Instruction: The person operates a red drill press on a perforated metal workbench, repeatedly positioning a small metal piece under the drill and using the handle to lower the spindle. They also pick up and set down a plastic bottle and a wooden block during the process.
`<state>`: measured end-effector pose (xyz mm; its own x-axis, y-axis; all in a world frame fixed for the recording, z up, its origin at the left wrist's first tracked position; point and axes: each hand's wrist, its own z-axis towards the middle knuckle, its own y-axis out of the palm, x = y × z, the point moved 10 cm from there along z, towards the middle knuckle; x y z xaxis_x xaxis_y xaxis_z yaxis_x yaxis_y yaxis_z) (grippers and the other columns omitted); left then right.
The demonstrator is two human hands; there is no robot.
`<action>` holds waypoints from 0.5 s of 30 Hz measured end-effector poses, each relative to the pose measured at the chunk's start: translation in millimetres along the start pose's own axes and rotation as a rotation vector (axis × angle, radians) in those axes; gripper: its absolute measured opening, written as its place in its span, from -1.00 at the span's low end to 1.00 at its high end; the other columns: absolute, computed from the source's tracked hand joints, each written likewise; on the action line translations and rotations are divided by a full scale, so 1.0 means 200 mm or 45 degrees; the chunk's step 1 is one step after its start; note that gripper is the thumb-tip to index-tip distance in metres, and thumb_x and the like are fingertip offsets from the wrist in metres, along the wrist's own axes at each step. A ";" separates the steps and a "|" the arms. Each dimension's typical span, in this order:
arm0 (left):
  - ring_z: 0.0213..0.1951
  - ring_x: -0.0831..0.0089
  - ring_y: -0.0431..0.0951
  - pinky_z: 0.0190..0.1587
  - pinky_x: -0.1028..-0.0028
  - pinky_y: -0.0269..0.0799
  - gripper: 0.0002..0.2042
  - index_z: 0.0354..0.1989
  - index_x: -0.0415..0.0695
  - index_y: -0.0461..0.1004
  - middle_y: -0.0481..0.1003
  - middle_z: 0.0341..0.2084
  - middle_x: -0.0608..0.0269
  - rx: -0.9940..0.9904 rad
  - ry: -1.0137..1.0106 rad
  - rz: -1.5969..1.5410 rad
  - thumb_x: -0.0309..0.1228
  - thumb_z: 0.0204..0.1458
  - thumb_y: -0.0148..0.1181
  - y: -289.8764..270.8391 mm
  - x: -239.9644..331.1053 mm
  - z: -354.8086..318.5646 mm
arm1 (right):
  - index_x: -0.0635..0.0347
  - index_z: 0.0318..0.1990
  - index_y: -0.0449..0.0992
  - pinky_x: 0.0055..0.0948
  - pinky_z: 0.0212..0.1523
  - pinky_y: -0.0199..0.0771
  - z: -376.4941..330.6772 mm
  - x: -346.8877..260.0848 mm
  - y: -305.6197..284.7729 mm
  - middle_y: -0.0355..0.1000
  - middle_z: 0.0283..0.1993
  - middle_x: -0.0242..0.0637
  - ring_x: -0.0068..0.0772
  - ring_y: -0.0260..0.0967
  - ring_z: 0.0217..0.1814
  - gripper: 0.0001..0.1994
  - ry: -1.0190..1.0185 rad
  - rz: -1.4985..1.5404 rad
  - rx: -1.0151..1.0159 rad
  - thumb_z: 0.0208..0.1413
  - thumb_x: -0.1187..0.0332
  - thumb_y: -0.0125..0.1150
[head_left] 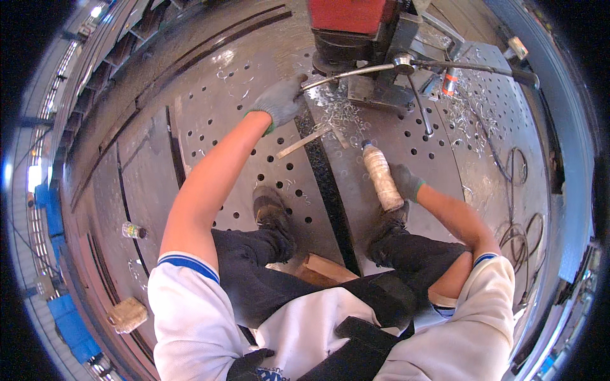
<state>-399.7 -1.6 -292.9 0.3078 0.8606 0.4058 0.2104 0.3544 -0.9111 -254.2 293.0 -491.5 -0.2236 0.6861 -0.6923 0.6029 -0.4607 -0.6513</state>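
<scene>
My left hand [279, 100], in a grey glove, grips the end of a long steel lever handle [356, 72] on a red drilling machine [356, 28]. The machine stands on a large perforated steel plate [222, 120]. My right hand [405, 182], also gloved, holds a dirty plastic bottle [382, 176] upright-tilted, its cap pointing toward the machine. Shiny metal shavings [346, 114] lie heaped on the plate just below the machine's base. I sit with both shoes [270, 209] on the plate.
A flat metal bar [304, 142] lies beside a dark slot in the plate. A small can [450, 81] stands at the machine's right among more shavings. Cables [515, 171] coil at right. A small bottle [132, 230] and a block [127, 314] lie at left. Wood [324, 270] sits under me.
</scene>
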 end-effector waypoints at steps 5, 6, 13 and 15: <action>0.15 -0.16 0.49 0.20 0.08 0.40 -0.48 0.33 -0.22 0.27 0.48 0.10 -0.27 0.028 0.023 -0.018 -0.31 0.20 0.06 0.01 -0.02 0.01 | 0.24 0.12 0.47 -0.08 -0.01 0.54 0.00 -0.10 -0.04 0.58 -0.04 0.07 0.16 0.53 0.03 -0.53 -0.116 -0.197 0.014 0.08 0.26 0.37; 0.22 -0.12 0.45 0.26 0.11 0.36 -0.46 0.37 -0.18 0.24 0.43 0.19 -0.22 -0.019 0.000 -0.019 -0.26 0.23 0.05 0.03 -0.02 0.02 | 0.24 0.14 0.46 -0.08 -0.01 0.53 0.00 -0.06 -0.04 0.57 -0.04 0.08 0.16 0.53 0.03 -0.53 -0.082 -0.163 0.013 0.08 0.26 0.36; 0.31 -0.11 0.37 0.33 0.12 0.29 -0.45 0.41 -0.14 0.19 0.41 0.24 -0.19 0.006 -0.003 -0.065 -0.27 0.27 0.07 0.12 -0.20 0.04 | 0.20 0.09 0.56 -0.14 0.15 0.48 0.06 -0.06 0.00 0.55 0.10 0.03 0.04 0.50 0.15 -0.62 0.045 -0.201 -0.054 0.15 0.24 0.32; 0.26 -0.11 0.43 0.30 0.11 0.33 -0.48 0.36 -0.19 0.24 0.44 0.21 -0.20 0.000 0.005 -0.019 -0.30 0.24 0.06 0.09 -0.10 0.04 | 0.22 0.08 0.55 -0.14 0.12 0.49 0.03 -0.09 -0.03 0.54 0.10 0.05 0.06 0.50 0.14 -0.62 -0.026 -0.230 0.003 0.16 0.25 0.32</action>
<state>-408.9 -10.2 -317.3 0.3079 0.8538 0.4199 0.2153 0.3674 -0.9048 -257.9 279.5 -476.7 -0.3434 0.7462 -0.5704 0.5496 -0.3328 -0.7663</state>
